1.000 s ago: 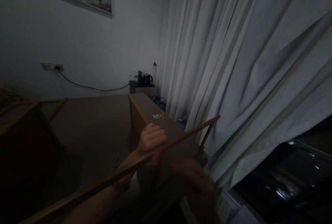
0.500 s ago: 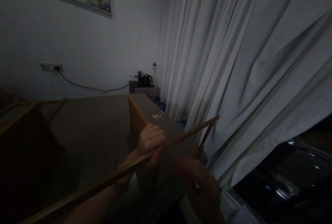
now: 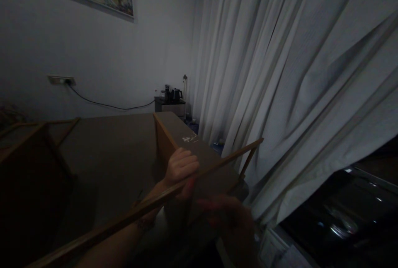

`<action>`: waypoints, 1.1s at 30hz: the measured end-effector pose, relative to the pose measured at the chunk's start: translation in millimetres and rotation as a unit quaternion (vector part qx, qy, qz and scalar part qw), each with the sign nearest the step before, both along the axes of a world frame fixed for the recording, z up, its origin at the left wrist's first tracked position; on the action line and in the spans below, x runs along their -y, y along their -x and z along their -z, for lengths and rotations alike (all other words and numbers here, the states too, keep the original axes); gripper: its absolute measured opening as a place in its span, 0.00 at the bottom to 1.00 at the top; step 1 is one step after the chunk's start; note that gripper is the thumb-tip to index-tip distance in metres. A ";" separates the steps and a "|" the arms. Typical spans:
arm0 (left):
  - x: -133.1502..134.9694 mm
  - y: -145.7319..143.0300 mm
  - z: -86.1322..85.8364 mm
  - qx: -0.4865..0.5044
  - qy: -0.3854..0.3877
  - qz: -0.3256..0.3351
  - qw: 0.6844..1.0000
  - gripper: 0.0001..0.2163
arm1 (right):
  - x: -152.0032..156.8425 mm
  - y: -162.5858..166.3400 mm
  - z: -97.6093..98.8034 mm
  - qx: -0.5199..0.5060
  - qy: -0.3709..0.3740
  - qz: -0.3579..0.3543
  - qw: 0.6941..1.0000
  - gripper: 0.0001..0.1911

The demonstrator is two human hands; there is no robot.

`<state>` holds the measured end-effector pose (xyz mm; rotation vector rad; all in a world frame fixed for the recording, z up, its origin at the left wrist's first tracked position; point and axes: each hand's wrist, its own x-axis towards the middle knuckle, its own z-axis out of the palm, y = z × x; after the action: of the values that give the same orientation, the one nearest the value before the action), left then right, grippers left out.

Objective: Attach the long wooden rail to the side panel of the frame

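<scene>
A long, thin wooden bar (image 3: 146, 206) runs diagonally from the lower left up to the right, where a short wooden upright (image 3: 248, 162) joins its end. My left hand (image 3: 181, 167) is closed around the bar near its middle, fingers on the far side and thumb on the near side. Just behind that hand, an upright wooden panel (image 3: 164, 133) stands on the dark table (image 3: 124, 143). Below the bar on the near side is my right hand (image 3: 231, 218), dark and smeared by motion. Whether it holds anything cannot be made out.
Another wooden piece (image 3: 34, 143) stands at the left of the table. White curtains (image 3: 248, 73) hang along the right. A small cabinet (image 3: 172, 108) with a black kettle (image 3: 176, 94) stands in the far corner. A glossy black object (image 3: 342, 214) is at lower right.
My right hand has shifted slightly left and down, toward the left hand, and is more blurred. The left hand and the wooden bar have stayed in place.
</scene>
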<state>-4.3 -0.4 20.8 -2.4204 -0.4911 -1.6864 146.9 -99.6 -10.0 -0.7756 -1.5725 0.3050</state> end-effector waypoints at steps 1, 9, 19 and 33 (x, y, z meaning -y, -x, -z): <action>3.5 1.3 -2.4 -0.001 0.012 -0.004 1.000 0.25 | -0.2 -0.7 -0.5 0.015 -0.013 -0.003 1.000 0.12; 13.2 4.7 -10.1 -0.008 0.030 -0.007 1.000 0.26 | -0.5 -6.7 0.3 0.092 -0.042 0.002 0.995 0.11; 10.3 2.8 -9.3 -0.008 0.005 -0.007 1.000 0.27 | 0.6 16.4 -6.6 -0.043 -0.014 0.123 0.991 0.07; 6.1 -0.1 -2.6 0.013 0.017 -0.019 1.000 0.27 | 0.7 2.4 19.5 0.073 -0.090 0.199 0.973 0.08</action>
<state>-4.2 -6.5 23.4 -2.3992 -0.5707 -1.7084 144.5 -100.2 -29.5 -0.9635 -1.5139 -0.1892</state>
